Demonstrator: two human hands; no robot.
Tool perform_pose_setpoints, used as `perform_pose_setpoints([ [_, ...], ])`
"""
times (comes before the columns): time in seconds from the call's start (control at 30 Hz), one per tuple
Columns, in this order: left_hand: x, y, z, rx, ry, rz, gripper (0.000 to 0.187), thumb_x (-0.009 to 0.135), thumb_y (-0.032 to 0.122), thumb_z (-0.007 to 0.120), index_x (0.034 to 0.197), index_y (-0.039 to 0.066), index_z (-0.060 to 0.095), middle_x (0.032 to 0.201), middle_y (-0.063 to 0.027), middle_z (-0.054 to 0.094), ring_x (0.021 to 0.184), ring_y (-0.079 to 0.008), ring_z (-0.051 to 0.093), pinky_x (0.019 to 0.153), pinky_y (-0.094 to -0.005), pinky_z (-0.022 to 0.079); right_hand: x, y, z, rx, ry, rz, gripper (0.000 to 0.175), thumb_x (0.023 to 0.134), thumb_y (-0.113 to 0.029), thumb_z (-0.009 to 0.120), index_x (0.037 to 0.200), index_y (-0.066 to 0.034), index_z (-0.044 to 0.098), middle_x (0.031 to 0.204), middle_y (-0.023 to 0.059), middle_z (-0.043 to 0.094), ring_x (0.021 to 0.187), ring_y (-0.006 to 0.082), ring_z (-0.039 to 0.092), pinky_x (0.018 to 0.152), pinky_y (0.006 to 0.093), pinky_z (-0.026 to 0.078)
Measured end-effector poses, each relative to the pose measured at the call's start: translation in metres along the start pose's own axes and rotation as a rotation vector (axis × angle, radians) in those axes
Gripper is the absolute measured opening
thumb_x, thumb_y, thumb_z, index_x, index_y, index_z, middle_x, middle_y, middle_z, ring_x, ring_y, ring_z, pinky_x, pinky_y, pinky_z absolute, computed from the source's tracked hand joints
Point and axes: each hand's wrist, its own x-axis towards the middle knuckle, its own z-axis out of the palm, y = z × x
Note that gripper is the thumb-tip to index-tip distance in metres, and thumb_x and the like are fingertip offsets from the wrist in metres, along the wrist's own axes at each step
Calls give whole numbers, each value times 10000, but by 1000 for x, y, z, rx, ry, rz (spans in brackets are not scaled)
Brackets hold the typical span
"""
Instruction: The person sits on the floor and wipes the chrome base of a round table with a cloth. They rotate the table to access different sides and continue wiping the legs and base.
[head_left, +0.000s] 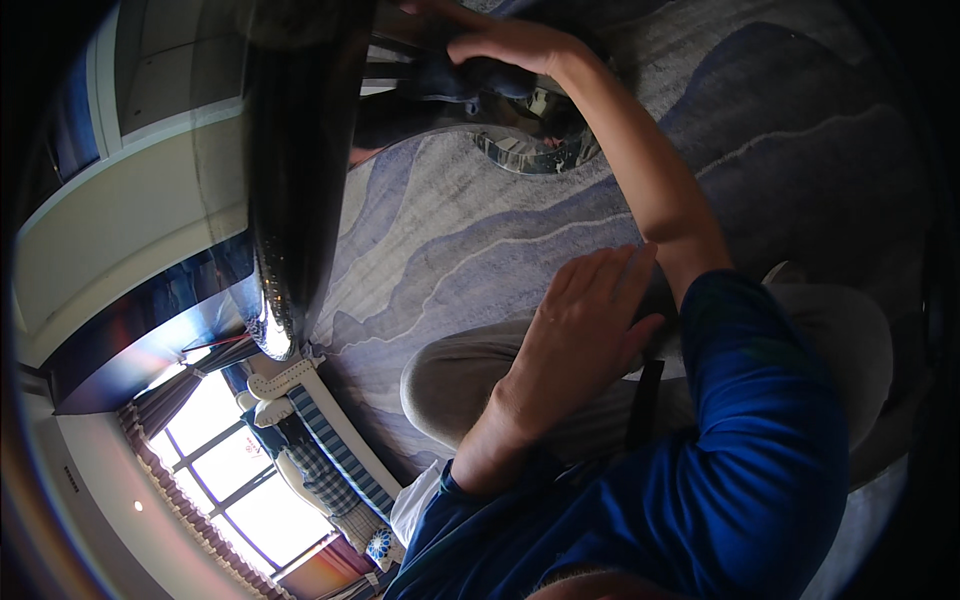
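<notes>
My left hand (589, 319) is in front of my body with its back towards me, fingers extended and thumb apart, holding nothing. My right hand (506, 45) is at the end of my right arm, stretched far forward at the top of the view. It is over a dark, soft-looking thing (442, 79), beside the dark furniture; its fingers are in shadow, so whether it grips anything cannot be told. Just below the right hand, a round base with a mirror-like metal rim (525, 161) rests on the patterned carpet (465, 247).
A large glossy black piece of furniture (300, 150) stands close on the left, its edge reflecting light. Beyond it, a sofa with a striped seat (337, 442) and cushions is by a bright window (240, 472) with curtains (161, 405). My bent leg (450, 382) is on the carpet.
</notes>
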Motion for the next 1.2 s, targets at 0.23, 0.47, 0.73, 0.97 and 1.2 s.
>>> perform_pose_setpoints([
  [0.23,3,0,-2,-83,-14,-79,687,855,205,732,1433,17,413,1281,-206,583,1181,-349,580,1008,-440,464,54,-51,15,791,-118,-346,450,973,-153,520,1400,-20,468,1216,68,610,1013,137,599,884,248,484],
  [0.47,1,3,0,-52,13,-45,674,835,196,752,1405,22,437,1270,-214,590,1181,-356,585,999,-442,473,46,-18,21,1146,-177,-222,423,1007,-236,549,1370,-24,505,1266,95,627,1080,163,635,940,266,509],
  [0.73,-5,9,9,-38,-4,35,658,839,201,747,1402,22,458,1281,-190,590,1211,-328,569,1035,-428,451,27,66,3,935,94,-67,412,1006,-333,531,1268,-19,575,1167,106,663,1024,199,654,869,314,506],
  [0.97,-5,7,4,-4,12,10,655,832,204,752,1397,25,475,1281,-179,587,1209,-312,569,1038,-427,451,11,139,-23,686,322,226,439,1002,-385,500,1182,-4,624,1055,135,694,918,222,677,751,374,499],
  [1.2,-2,10,2,3,-10,29,646,822,206,759,1381,25,492,1277,-175,592,1205,-314,572,1037,-422,456,6,161,-10,-273,813,252,465,983,-380,459,1089,30,650,901,231,692,802,330,693,659,469,467],
])
